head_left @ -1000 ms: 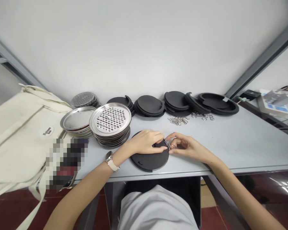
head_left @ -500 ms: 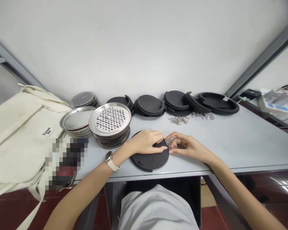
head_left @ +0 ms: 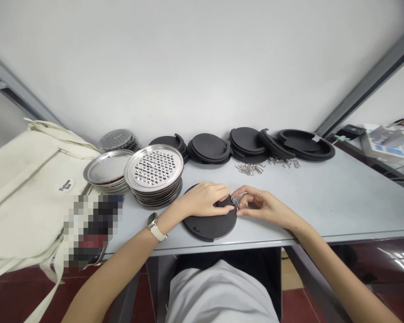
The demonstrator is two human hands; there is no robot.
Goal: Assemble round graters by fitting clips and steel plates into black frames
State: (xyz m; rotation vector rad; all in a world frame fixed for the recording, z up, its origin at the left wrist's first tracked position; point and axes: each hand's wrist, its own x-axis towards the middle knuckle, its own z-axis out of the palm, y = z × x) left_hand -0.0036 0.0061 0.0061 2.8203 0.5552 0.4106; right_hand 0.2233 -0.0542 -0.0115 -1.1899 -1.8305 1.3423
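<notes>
A black round disc point(head_left: 211, 226) lies flat near the front edge of the table. My left hand point(head_left: 207, 198) rests across its top, fingers bent and gripping near its right rim. At that rim, my right hand point(head_left: 261, 207) pinches a small bent metal wire clip point(head_left: 235, 203) between thumb and fingers. The clip touches the disc's edge; its far end is partly hidden by my fingers. Beyond my hands lies a loose pile of similar metal clips point(head_left: 250, 169).
Stacked metal grater discs point(head_left: 155, 168) and plain metal plates point(head_left: 109, 167) stand to the left, beside a cream cloth bag point(head_left: 27, 193). Black discs point(head_left: 209, 147) are stacked along the wall. Larger black rings point(head_left: 326, 154) lie at the back right, near a few metal rings point(head_left: 286, 165).
Almost nothing differs. Both hands keep their places on the disc and the clip, and the view has shifted very slightly.
</notes>
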